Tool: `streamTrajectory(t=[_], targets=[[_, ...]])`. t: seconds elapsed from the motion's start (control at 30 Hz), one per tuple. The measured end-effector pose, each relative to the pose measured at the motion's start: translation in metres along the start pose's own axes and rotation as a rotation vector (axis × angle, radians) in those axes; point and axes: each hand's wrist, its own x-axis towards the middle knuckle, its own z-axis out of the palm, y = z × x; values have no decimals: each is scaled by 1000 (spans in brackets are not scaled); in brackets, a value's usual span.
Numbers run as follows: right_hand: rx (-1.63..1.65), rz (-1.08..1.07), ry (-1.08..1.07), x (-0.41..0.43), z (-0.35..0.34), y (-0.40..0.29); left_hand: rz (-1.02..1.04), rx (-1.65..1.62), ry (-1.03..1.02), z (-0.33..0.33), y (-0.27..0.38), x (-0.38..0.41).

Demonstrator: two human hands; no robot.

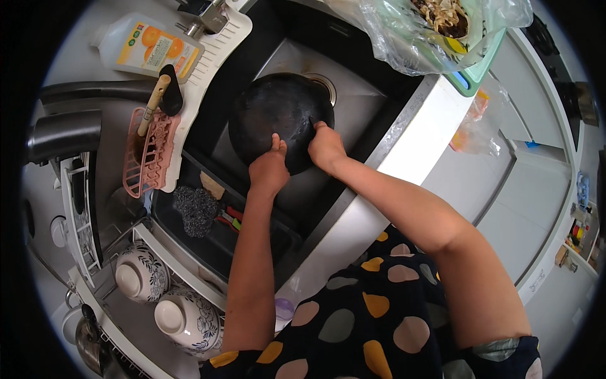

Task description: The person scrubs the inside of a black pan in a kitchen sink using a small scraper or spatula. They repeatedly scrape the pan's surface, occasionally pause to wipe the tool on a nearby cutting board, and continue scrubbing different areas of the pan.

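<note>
A round, dark pan or wok lies bottom side up over the stainless base of a dark sink, partly covering the drain. At its near left side, my left hand grips the rim, with the thumb and a finger showing on the dark surface. My right hand is closed at the right edge, holding a small dark part there; whether that is the rim or a separate item is unclear. A steel-wool scrubber and red-and-green handled scissors lie in the side tray left of my left forearm.
A cleaner bottle lies on the back ledge, near a pink rack holding a wooden-handled brush. Patterned bowls stand upside down in a dish rack at lower left. A plastic bag with scraps overhangs the sink's far right corner.
</note>
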Motion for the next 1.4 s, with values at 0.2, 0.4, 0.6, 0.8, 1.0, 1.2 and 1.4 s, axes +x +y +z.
streamTrajectory(t=[0.2,0.4,0.6,0.8,1.0,1.2,1.4], targets=[[-56,-83,-27,27,-13,-4,-8,48,15,0,1,1],[-43,-73,24,25,-17,-6,12,-1,31,3,3,0],[-179,-138,-65,7,-17,-3,-16,-35,36,3,2,-1],[-185,-168,-78,24,-18,6,-50,-36,22,1,4,-2],[-48,-55,6,35,-21,3,-68,-42,2,1,10,-3],[-84,-45,-115,17,-29,-2,-34,-8,14,7,5,1],[-131,-106,-60,16,-20,3,-43,39,11,8,6,0]])
